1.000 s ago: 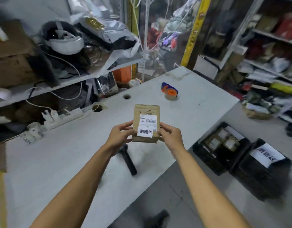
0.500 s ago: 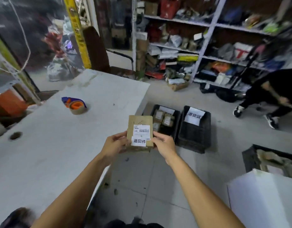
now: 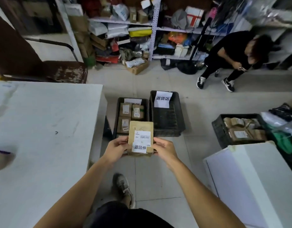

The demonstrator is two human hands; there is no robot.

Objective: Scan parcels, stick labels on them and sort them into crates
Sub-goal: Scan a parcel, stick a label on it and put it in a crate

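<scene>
Head view: brown parcel (image 3: 140,129), labelled, gripped by left hand (image 3: 116,149) and right hand (image 3: 165,149) above, seemingly, the part-filled black crate (image 3: 117,112).

Two crates (image 3: 166,127) sit side by side on the floor (image 3: 158,178), right of the table (image 3: 43,129).

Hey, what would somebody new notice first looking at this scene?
Dead centre, a brown parcel with a barcode label and a white sticker reading 退回件, pinched by the left hand and right hand. Just beyond on the floor sit two black crates: one holding parcels, one with no parcels, signed 退货区.
</scene>
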